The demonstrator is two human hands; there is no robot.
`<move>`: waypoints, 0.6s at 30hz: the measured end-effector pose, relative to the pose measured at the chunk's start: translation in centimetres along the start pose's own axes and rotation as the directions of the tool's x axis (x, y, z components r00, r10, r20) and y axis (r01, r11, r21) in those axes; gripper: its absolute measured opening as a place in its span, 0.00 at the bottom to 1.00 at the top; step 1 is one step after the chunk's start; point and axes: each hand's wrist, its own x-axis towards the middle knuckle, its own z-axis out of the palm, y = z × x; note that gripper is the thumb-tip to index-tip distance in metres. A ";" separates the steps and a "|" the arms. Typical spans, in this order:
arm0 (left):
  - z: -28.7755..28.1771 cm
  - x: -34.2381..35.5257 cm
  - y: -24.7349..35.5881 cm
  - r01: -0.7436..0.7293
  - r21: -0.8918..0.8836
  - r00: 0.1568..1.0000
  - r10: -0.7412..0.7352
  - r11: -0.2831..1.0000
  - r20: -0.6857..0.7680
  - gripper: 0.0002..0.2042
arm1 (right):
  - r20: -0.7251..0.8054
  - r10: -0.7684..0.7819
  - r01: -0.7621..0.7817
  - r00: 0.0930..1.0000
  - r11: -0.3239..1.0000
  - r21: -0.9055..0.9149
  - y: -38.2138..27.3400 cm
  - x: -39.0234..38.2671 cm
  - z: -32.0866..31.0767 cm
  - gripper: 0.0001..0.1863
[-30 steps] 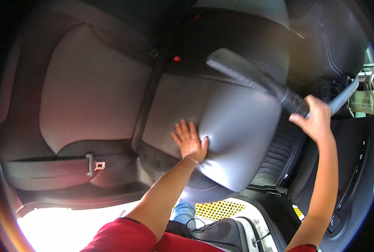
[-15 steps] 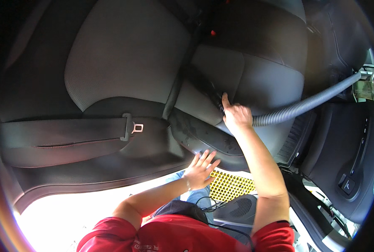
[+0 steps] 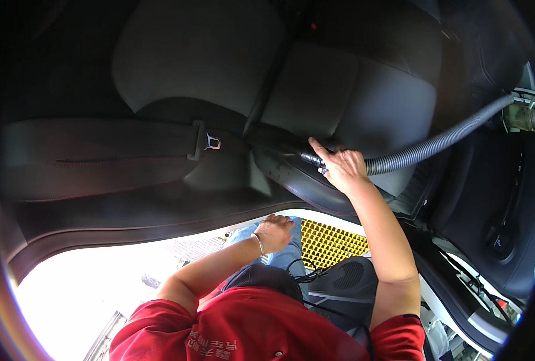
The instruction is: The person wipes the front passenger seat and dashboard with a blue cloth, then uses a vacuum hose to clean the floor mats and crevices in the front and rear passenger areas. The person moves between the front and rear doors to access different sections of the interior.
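My right hand [image 3: 347, 170] is closed around the dark tube end of a vacuum hose [image 3: 424, 151], its index finger stretched forward along it. The dark nozzle [image 3: 288, 147] lies low at the side of the grey and black car seat [image 3: 306, 90], near where the cushion meets the backrest; its tip blends into the shadow. My left hand [image 3: 273, 233] is above my jeans-clad leg, just outside the door sill. It holds nothing, and its fingers are loosely bent with small gaps.
A seat belt buckle [image 3: 213, 142] shows on the dark trim at left. The ribbed hose runs right toward the front of the car. An open door panel [image 3: 490, 204] stands at right. Beneath me are yellow grating [image 3: 330, 243] and a dark speaker-like panel [image 3: 348, 277].
My left hand has come off the seat edge and drawn back over my leg, its fingers less spread. The nozzle has swung toward the seat's near side edge. The view has shifted somewhat.
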 end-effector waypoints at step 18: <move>0.1 -0.9 -0.8 0.083 0.016 0.996 -0.083 0.996 -0.040 0.23 | 0.404 0.001 -0.095 0.915 0.973 0.212 1.8 -11.5 -3.7 0.37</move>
